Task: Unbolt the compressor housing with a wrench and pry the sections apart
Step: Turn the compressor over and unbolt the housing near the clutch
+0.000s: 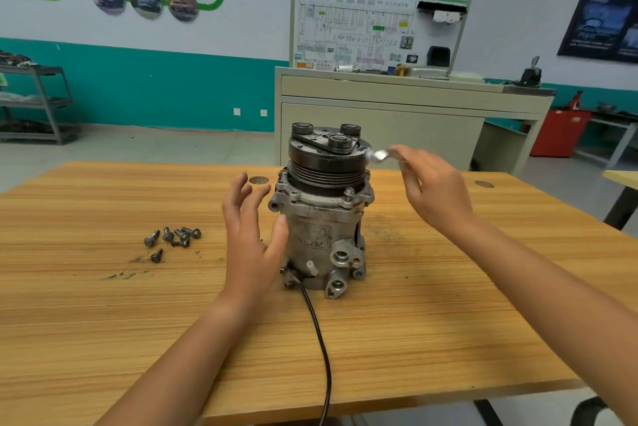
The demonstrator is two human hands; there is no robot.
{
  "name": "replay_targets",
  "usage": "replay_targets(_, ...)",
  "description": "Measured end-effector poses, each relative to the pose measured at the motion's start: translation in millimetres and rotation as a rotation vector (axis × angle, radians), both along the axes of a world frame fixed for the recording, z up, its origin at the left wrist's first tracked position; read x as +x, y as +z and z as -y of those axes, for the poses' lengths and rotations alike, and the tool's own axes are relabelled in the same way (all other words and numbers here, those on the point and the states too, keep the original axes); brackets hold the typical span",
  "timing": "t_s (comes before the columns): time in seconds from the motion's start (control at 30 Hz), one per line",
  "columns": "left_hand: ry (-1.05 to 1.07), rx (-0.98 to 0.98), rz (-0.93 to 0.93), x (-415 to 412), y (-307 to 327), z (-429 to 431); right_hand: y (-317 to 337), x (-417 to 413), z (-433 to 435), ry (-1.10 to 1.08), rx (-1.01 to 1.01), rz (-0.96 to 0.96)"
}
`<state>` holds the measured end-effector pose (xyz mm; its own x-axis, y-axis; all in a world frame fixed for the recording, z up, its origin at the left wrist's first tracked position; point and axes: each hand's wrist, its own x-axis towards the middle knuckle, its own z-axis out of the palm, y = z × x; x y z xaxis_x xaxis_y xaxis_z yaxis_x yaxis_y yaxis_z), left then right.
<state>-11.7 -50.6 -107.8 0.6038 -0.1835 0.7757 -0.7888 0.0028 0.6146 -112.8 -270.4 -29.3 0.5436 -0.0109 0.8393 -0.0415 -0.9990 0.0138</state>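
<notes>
Workshop room: teal-and-white wall (155,80), beige training console (379,108) with a wiring board behind the tabletop (448,287), metal shelf (45,101) far left. Tabletop is wood grain, with dark grit near the work.

Counts: one compressor (317,229), one wrench (378,155), about six loose bolts (172,239) clustered toward the left edge, one black cable (321,339) running from the compressor base over the near edge.

Compressor stands upright, pulley end up, mid-tabletop, closer to the far edge than the near one. One bolt head shows on its upper flange, right side.

Left hand (248,229): fingers (241,191) spread wide, holding nothing, just beside the housing's left side; thumb overlaps the housing, contact unclear.

Right hand (435,191): fingers (404,153) pinch the wrench, its bright head at the pulley's right rim. Blurred, so can't tell if it touches.
</notes>
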Motion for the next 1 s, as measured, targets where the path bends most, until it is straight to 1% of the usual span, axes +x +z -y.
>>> replay_targets(0.07, -0.025, 0.024, 0.222, -5, 28, -1, -10, -1, -4, 0.043, 0.443, 0.010)
replay_targets(0.1, -0.037, 0.086, 0.364, -7, 44, -1, -12, 3, -5, 0.058, 0.670, 0.023)
replay_targets(0.13, -0.049, 0.193, 0.506, -7, 61, 1, -15, 7, -5, 0.075, 0.899, 0.034)
replay_targets(0.2, -0.051, 0.533, 0.735, -8, 90, 6, -21, 17, -6, 0.139, 1.309, 0.024)
replay_targets(0.23, -0.040, 0.735, 0.796, -8, 101, 10, -24, 20, -9, 0.174, 1.446, 0.003)
replay_targets(0.27, -0.016, 0.921, 0.820, -6, 110, 13, -27, 24, -12, 0.205, 1.532, -0.026)
replay_targets(0.3, 0.018, 1.062, 0.829, -3, 116, 16, -30, 28, -14, 0.232, 1.581, -0.056)
replay_targets(0.33, 0.045, 1.151, 0.837, 0, 121, 19, -33, 31, -17, 0.258, 1.608, -0.084)
replay_targets(0.4, 0.040, 1.220, 0.845, 4, 128, 23, -37, 37, -19, 0.311, 1.645, -0.100)
replay_targets(0.6, -0.055, 1.199, 0.750, 1, 136, 28, -38, 46, -21, 0.343, 1.698, -0.109)
replay_targets(0.67, -0.072, 1.173, 0.750, 3, 134, 26, -38, 47, -19, 0.384, 1.727, -0.120)
replay_targets(0.83, -0.110, 1.099, 0.761, 6, 129, 26, -41, 47, -14, 0.402, 1.707, -0.145)
replay_targets(1.0, -0.146, 0.971, 0.784, 7, 125, 21, -45, 46, -13, 0.436, 1.739, -0.150)
